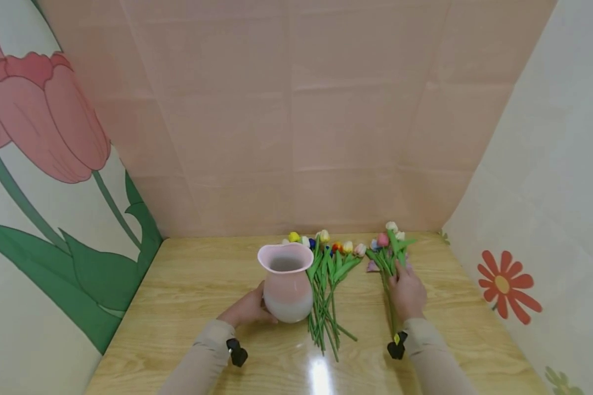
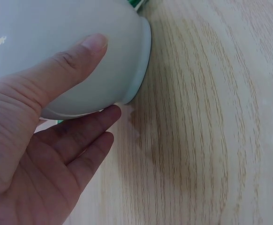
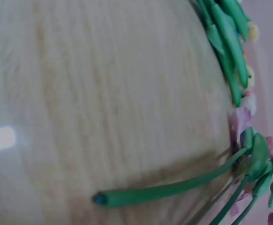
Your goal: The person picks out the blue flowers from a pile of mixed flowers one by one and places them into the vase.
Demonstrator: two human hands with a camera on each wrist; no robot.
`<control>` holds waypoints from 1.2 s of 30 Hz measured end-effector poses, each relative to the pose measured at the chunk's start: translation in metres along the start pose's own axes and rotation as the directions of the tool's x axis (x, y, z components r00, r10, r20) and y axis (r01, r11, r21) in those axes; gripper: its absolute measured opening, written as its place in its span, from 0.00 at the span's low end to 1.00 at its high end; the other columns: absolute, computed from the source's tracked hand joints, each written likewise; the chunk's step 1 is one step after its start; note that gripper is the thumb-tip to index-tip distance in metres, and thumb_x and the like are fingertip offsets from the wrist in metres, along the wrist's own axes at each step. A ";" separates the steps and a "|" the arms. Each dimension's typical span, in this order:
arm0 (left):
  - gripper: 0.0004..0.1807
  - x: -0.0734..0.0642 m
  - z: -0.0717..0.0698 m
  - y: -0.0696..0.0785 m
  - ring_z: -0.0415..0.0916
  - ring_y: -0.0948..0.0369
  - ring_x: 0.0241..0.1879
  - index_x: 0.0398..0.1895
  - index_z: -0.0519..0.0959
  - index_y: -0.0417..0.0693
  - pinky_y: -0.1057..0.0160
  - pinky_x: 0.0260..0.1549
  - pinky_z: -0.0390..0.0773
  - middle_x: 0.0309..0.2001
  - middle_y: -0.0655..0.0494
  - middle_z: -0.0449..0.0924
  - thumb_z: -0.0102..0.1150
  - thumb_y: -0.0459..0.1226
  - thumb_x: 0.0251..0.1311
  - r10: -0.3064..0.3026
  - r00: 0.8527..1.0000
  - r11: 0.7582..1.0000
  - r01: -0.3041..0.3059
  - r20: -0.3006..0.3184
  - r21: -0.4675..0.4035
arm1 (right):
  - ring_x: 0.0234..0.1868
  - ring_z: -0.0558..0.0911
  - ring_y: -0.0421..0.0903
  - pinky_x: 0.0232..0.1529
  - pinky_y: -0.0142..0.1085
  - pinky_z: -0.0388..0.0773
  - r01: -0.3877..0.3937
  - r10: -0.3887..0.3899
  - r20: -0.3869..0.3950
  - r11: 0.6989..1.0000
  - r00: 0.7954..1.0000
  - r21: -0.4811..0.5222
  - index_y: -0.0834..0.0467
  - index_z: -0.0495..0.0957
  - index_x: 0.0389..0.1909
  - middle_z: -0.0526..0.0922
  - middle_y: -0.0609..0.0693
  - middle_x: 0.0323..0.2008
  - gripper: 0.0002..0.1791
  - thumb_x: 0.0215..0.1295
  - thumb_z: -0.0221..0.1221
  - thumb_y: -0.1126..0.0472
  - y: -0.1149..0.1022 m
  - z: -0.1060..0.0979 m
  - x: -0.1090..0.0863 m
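Observation:
In the head view, a pink-and-white vase [image 1: 287,285] with a flared, wavy rim stands at the middle of the table. My left hand [image 1: 251,306] grips its lower left side. The left wrist view shows the thumb across the white belly of the vase [image 2: 89,61] and fingers under its curve, near the base. Farther right, my right hand [image 1: 408,291] holds a small bunch of artificial tulips [image 1: 395,247] by the stems, their white and pink heads pointing away. In the right wrist view, a green stem [image 3: 169,190] stretches close to the camera.
Right beside the vase lies a larger pile of artificial tulips [image 1: 328,274], stems toward me and mixed-colour heads by the back wall [image 1: 296,164]. A purple bloom [image 1: 372,266] lies on the wooden table [image 1: 192,285] near my right hand. Flower-printed panels flank both sides.

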State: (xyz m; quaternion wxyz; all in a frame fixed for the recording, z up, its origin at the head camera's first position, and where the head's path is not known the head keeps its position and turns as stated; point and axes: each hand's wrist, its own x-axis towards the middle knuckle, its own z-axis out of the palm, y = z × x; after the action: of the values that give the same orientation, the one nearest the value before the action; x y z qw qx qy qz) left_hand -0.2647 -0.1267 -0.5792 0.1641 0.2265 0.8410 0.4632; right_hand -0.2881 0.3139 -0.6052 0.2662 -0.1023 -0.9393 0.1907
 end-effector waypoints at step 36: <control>0.57 0.002 0.000 -0.002 0.60 0.51 0.69 0.74 0.51 0.48 0.46 0.67 0.60 0.72 0.47 0.59 0.78 0.36 0.42 -0.002 1.000 1.000 0.002 0.008 -0.001 | 0.64 0.61 0.72 0.59 0.66 0.62 -0.043 0.043 0.052 0.999 0.998 -0.001 0.65 0.63 0.67 0.60 0.76 0.65 0.35 0.62 0.59 0.55 0.007 0.014 -0.009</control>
State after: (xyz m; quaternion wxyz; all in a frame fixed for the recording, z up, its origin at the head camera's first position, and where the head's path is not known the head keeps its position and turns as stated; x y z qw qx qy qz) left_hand -0.2668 -0.1264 -0.5811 0.1681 0.2275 0.8403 0.4625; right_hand -0.2878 0.3128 -0.6234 0.2373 -0.1176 -0.9435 0.1993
